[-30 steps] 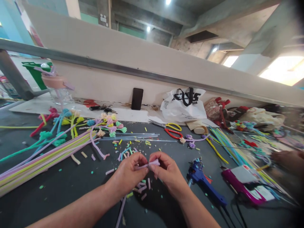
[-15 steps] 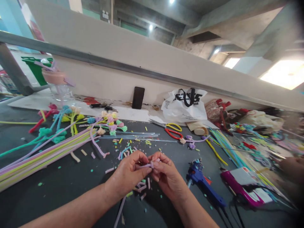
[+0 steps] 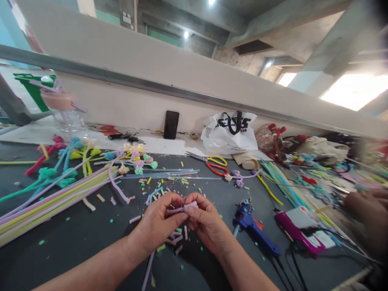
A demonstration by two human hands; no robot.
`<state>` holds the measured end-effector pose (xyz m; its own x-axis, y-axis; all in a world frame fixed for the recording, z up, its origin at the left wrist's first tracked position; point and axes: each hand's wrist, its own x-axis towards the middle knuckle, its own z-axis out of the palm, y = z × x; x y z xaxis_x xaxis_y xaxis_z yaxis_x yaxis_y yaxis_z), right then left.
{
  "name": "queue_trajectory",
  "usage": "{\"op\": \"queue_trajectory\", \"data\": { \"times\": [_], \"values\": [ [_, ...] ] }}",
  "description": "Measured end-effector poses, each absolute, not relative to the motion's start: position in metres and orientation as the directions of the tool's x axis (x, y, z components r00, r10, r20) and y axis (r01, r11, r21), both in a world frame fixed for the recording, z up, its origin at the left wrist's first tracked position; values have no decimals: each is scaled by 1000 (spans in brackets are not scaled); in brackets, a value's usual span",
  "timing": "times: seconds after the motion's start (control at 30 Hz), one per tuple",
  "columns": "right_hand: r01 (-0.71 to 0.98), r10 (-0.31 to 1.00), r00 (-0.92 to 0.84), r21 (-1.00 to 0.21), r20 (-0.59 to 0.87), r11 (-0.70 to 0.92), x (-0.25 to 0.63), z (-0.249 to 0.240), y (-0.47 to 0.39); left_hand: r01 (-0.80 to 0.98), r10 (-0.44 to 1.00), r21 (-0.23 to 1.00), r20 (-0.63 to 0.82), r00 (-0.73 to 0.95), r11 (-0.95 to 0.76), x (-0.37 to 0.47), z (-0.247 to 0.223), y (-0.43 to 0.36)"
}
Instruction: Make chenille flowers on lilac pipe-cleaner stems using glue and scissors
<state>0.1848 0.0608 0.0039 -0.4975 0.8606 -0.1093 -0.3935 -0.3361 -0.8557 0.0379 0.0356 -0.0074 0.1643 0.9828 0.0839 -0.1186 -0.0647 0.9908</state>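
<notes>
A small lavender fuzzy stem piece (image 3: 190, 205) is pinched between my two hands above the dark table (image 3: 100, 250). My left hand (image 3: 160, 220) has thumb and fingers closed on its left part. My right hand (image 3: 206, 222) grips its right end, where the piece looks folded or bunched; the fingers partly hide it. Short cut stem pieces (image 3: 177, 238) lie just below my hands, and a longer lavender stem (image 3: 148, 270) runs toward the near edge.
Long stems (image 3: 69, 190) and fuzzy flowers (image 3: 138, 155) lie left. Scissors (image 3: 216, 161), a blue glue gun (image 3: 257, 232) and a magenta device (image 3: 298, 234) are right. Behind stand a phone (image 3: 171, 125), a white bag (image 3: 228, 135) and a cup (image 3: 62, 103). Another person's hand (image 3: 363, 206) is at far right.
The view has shifted, so most things appear slightly farther left. The lavender piece shows more between my fingers. The other person's hand reaches further into view at the right.
</notes>
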Motion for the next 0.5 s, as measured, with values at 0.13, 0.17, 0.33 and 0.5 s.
{"op": "queue_trajectory", "data": {
  "times": [0.13,0.17,0.33,0.5],
  "values": [
    [-397,850,-522,-863,-68,-314,184,5,60,-109,990,993,66,126,-53,37,-7,36],
    [-399,847,-528,-863,-59,-310,184,6,59,-124,992,991,57,111,-43,36,-7,37],
    [-386,849,-526,-880,-35,-276,186,10,59,-320,990,942,-59,131,99,34,-1,39],
    [-384,874,-486,-905,29,-183,188,8,58,-449,964,864,-138,226,228,32,1,39]
  ]
}}
